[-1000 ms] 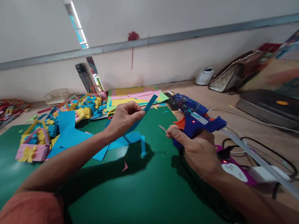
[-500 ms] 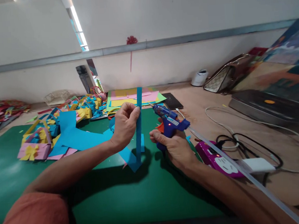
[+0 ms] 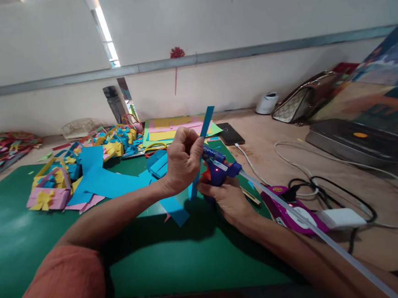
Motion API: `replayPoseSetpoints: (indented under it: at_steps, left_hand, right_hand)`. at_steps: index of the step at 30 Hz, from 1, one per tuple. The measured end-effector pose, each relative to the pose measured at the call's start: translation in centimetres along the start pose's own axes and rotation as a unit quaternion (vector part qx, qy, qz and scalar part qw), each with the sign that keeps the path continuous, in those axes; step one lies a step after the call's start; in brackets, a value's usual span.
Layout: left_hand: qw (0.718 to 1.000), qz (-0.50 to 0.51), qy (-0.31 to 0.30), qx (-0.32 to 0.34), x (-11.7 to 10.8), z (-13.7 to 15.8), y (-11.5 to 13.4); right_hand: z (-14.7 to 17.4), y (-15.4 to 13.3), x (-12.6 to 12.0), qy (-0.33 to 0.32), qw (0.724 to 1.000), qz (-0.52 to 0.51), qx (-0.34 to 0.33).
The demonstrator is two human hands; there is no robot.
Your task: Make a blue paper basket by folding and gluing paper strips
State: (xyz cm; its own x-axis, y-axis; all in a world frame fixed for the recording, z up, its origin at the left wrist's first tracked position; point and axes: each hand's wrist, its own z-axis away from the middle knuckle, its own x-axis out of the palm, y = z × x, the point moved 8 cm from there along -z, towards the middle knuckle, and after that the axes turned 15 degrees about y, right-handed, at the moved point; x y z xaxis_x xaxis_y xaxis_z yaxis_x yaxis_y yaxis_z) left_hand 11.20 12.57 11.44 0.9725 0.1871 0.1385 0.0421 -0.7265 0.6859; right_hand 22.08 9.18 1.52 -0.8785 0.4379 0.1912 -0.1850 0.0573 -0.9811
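Pinched between thumb and fingers of my left hand (image 3: 184, 161) is a narrow blue paper strip (image 3: 207, 120), tilted, its top leaning right. My right hand (image 3: 232, 201) is wrapped round a blue glue gun (image 3: 218, 172) with an orange trigger and a small red light. A long clear glue stick (image 3: 316, 231) trails from its back. The gun's nozzle is hidden behind my left hand, close to the strip; whether they touch I cannot tell. Blue paper pieces (image 3: 115, 181) lie on the green mat (image 3: 153, 272) left of and beneath my hands.
Small paper baskets (image 3: 49, 197) crowd the left, with yellow-handled scissors (image 3: 155, 147) and stacked coloured sheets (image 3: 170, 129) behind. To the right are a phone (image 3: 231, 134), a purple power strip (image 3: 294, 215) with cables, a dark case (image 3: 360, 141) and a handbag (image 3: 301, 99).
My left hand has moved right with the strip, which now tilts instead of standing nearly upright. The glue gun has shifted slightly left, so hand and gun now overlap in view.
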Motion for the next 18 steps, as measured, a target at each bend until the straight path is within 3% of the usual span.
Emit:
replayPoseSetpoints:
  at_steps: [5, 10, 13, 16, 18]
  left_hand:
    - [0.998, 0.021, -0.041, 0.052, -0.3, -0.4, 1.9]
    - [0.990, -0.042, 0.035, 0.131, -5.9, -4.2, 2.7]
    - [0.976, -0.184, 0.013, 0.120, -8.4, -6.3, -0.9]
    - [0.921, -0.374, -0.107, -0.006, -9.4, -6.7, -8.3]
    - [0.903, -0.403, -0.136, -0.050, -9.9, -6.5, -11.7]
  right_hand:
    - [-0.6, 0.0, -0.6, 0.020, 1.000, 0.016, 0.002]
    - [-1.7, -1.3, -2.1, 0.065, 0.997, 0.026, -0.037]
    - [-1.9, -2.1, -2.4, 0.066, 0.994, 0.048, -0.071]
    - [-1.6, -2.9, -2.1, 0.062, 0.987, 0.112, -0.100]
    - [-1.2, -3.4, -1.8, 0.053, 0.979, 0.162, -0.109]
